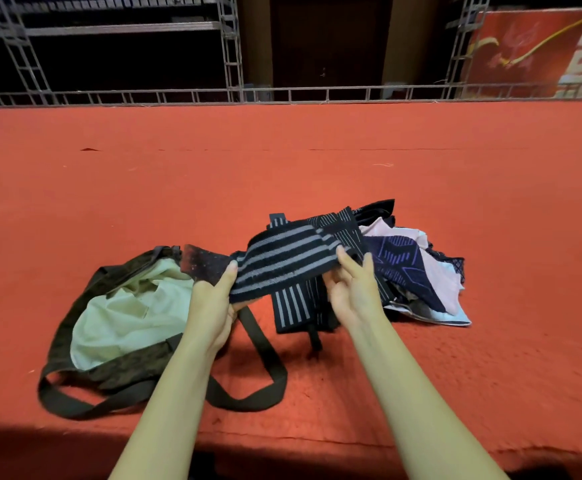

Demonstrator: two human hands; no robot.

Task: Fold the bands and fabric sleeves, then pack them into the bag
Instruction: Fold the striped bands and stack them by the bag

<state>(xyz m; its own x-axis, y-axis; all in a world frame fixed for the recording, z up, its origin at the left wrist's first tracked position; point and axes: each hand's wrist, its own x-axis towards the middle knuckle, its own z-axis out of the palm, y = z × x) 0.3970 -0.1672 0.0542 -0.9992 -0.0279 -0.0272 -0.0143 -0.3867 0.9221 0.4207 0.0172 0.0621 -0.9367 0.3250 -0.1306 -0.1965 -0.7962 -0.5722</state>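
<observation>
A black band with grey stripes (282,261) is stretched between my two hands above the red surface. My left hand (213,303) pinches its left end, thumb on top. My right hand (352,289) grips its right end with the fingers curled around it. Below the band lies another black and grey striped band (291,306), flat on the surface. A dark bag (109,372) with a pale lining (123,317) lies open at the left, its straps spread toward me. A pile of fabric sleeves (417,271) in navy, pink and white sits just right of my right hand.
The red carpeted surface (282,161) runs far back to a metal truss rail (282,95). Its front edge drops off close to me. A red banner (542,53) stands at the back right. A small dark red patch of fabric (206,265) lies by the bag's mouth.
</observation>
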